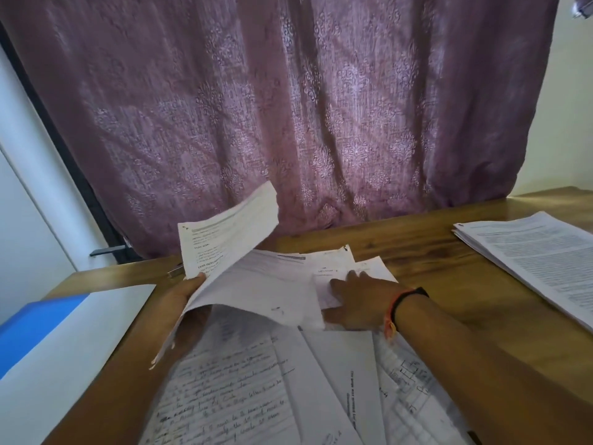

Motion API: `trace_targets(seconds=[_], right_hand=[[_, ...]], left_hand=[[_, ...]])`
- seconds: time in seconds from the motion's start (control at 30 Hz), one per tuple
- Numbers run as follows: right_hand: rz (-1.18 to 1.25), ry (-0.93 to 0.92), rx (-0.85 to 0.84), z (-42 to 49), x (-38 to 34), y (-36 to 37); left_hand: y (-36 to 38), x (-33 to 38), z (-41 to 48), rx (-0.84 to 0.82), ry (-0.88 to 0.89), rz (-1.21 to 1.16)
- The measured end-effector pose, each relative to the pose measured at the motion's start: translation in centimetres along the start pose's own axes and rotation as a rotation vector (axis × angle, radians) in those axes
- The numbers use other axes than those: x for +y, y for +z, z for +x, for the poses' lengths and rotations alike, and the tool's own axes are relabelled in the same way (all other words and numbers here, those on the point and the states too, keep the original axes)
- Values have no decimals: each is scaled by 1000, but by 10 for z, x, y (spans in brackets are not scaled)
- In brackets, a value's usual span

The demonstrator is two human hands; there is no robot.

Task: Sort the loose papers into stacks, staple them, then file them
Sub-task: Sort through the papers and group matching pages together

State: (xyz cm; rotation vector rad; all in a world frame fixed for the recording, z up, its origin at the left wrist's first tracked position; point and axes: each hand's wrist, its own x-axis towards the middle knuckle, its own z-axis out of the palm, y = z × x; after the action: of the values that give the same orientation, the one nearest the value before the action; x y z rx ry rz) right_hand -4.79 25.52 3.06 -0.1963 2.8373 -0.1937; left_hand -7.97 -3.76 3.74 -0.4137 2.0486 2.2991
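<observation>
Handwritten sheets [231, 396] lie loose on the desk [417, 239] nearest me: sorting stage. Left hand [189, 295] clamps a lifted printed bundle [231, 239]; right hand [359, 303] lies open, flat on scattered pages [337, 261]. Next I'd check whether the bundle joins the far-right stack [539, 258].

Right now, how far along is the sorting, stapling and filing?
Done: one printed stack lies at the right of the table. In hand: the left hand holds a raised bundle while the right hand rests flat on sheets beside it. Left: handwritten pages lie spread at the near edge, unsorted. I cannot tell whether anything is stapled. The blue folder lies untouched.
</observation>
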Motion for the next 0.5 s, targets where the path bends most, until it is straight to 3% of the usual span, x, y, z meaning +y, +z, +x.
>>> trace_targets(seconds=[0.17, 0.3, 0.5], right_hand=[[-44, 28, -32, 1, 6, -1], [-47, 17, -35, 1, 11, -4], [-71, -9, -52, 11, 12, 3]], left_hand=[[-13, -6, -13, -82, 97, 225], [-27, -2, -7, -36, 120, 435], [-29, -10, 1, 31, 108, 550]])
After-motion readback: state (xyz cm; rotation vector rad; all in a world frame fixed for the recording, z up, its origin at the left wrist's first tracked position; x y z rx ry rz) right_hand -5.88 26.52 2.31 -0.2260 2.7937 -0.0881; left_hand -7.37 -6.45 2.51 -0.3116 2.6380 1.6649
